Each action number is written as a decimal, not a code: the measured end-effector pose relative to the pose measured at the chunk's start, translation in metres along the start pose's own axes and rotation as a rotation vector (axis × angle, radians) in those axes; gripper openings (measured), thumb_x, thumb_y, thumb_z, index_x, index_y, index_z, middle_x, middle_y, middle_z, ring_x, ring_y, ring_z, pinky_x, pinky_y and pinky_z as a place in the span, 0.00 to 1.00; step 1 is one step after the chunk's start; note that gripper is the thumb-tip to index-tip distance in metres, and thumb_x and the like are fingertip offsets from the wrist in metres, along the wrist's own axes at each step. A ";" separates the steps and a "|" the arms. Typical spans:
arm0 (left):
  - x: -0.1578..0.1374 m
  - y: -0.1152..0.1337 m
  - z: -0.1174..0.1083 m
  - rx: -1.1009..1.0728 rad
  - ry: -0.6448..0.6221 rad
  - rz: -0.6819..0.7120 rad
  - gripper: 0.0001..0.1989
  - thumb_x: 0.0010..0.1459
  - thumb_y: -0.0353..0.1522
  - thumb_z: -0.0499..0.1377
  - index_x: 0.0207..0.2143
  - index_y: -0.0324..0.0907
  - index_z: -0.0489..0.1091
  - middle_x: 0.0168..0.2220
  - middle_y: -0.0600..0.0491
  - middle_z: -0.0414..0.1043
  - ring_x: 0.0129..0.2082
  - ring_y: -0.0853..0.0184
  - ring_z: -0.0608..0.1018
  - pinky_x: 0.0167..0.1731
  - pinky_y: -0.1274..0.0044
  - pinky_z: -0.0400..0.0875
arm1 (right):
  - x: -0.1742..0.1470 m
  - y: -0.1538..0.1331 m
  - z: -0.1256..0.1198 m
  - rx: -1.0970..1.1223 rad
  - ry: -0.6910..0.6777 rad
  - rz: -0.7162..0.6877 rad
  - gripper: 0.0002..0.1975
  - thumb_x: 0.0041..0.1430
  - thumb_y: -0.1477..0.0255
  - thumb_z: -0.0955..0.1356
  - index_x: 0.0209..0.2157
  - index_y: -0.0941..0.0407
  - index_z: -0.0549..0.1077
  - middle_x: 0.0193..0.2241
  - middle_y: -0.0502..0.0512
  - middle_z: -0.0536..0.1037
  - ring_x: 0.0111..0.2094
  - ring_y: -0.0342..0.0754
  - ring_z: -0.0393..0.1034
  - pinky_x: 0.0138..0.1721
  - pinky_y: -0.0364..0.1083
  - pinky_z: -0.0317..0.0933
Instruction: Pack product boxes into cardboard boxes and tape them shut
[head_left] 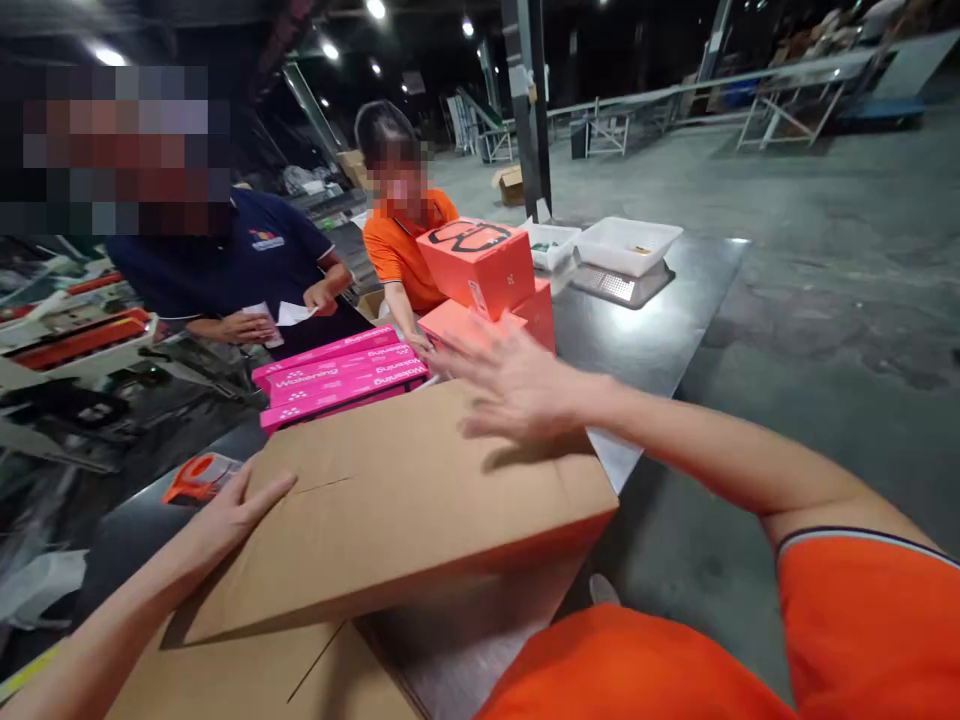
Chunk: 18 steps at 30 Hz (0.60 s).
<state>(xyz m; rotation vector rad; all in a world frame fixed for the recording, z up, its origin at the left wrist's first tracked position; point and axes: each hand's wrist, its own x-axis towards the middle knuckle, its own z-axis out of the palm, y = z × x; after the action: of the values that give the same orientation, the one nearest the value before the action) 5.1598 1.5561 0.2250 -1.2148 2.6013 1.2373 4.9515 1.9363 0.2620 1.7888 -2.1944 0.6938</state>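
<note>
A large brown cardboard box (420,490) lies in front of me on the metal table, tilted, its near edge raised off the tabletop. My left hand (244,500) rests against its left edge, thumb stretched over the top; the other fingers are partly hidden down the side. Over the box's far right part, my right hand (517,385) is spread, palm down and blurred, with nothing in it. Whether that palm touches the cardboard, I cannot tell. Another flat cardboard piece (262,670) lies nearest me. An orange tape dispenser (202,478) sits just beyond my left hand.
Pink boxes (341,380) are stacked behind the cardboard box, with orange boxes (480,265) to their right. White plastic baskets (630,245) stand on the metal table (637,335). Across the table are a co-worker in orange (386,245) and a person in navy (277,245) holding papers.
</note>
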 end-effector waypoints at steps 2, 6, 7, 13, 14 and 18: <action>-0.002 -0.001 -0.004 0.073 0.020 -0.013 0.46 0.37 0.65 0.61 0.59 0.67 0.57 0.60 0.71 0.67 0.53 0.59 0.77 0.42 0.74 0.78 | 0.002 -0.007 0.030 0.002 -0.214 0.009 0.36 0.66 0.47 0.57 0.67 0.54 0.56 0.71 0.63 0.45 0.70 0.69 0.29 0.65 0.73 0.33; -0.006 -0.001 -0.008 0.173 0.061 -0.089 0.42 0.38 0.68 0.56 0.57 0.75 0.56 0.60 0.80 0.61 0.57 0.60 0.74 0.45 0.72 0.78 | 0.007 -0.010 0.037 0.058 -0.320 -0.013 0.34 0.67 0.49 0.57 0.69 0.50 0.53 0.71 0.62 0.44 0.70 0.69 0.31 0.64 0.75 0.29; -0.007 0.000 -0.008 0.188 0.065 -0.116 0.41 0.38 0.69 0.55 0.57 0.77 0.56 0.59 0.82 0.61 0.57 0.60 0.74 0.45 0.71 0.79 | 0.007 -0.010 0.030 0.069 -0.263 -0.019 0.33 0.68 0.50 0.57 0.69 0.48 0.52 0.71 0.60 0.43 0.70 0.68 0.30 0.64 0.75 0.29; -0.020 0.019 -0.006 0.160 0.152 -0.187 0.56 0.22 0.70 0.59 0.59 0.73 0.57 0.60 0.73 0.64 0.57 0.56 0.74 0.40 0.73 0.81 | -0.014 -0.020 0.020 0.074 -0.251 -0.023 0.36 0.63 0.44 0.59 0.66 0.47 0.60 0.69 0.58 0.54 0.69 0.68 0.41 0.64 0.74 0.37; -0.023 0.022 -0.006 0.129 0.145 -0.202 0.59 0.19 0.69 0.61 0.59 0.70 0.58 0.59 0.71 0.66 0.55 0.55 0.75 0.40 0.73 0.81 | -0.019 -0.023 0.025 0.074 -0.287 -0.045 0.36 0.63 0.44 0.59 0.65 0.50 0.61 0.68 0.59 0.57 0.68 0.67 0.44 0.64 0.73 0.38; -0.036 0.022 -0.007 0.016 0.013 -0.283 0.49 0.26 0.68 0.62 0.54 0.69 0.61 0.50 0.74 0.75 0.52 0.60 0.78 0.45 0.71 0.79 | -0.031 -0.024 0.040 0.091 -0.317 -0.074 0.38 0.63 0.43 0.57 0.64 0.54 0.62 0.67 0.62 0.58 0.67 0.66 0.48 0.65 0.70 0.40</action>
<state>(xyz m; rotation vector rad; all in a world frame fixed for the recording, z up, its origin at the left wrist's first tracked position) 5.1728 1.5830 0.2552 -1.5257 2.3359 1.1542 4.9865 1.9396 0.2183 2.1428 -2.3054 0.5319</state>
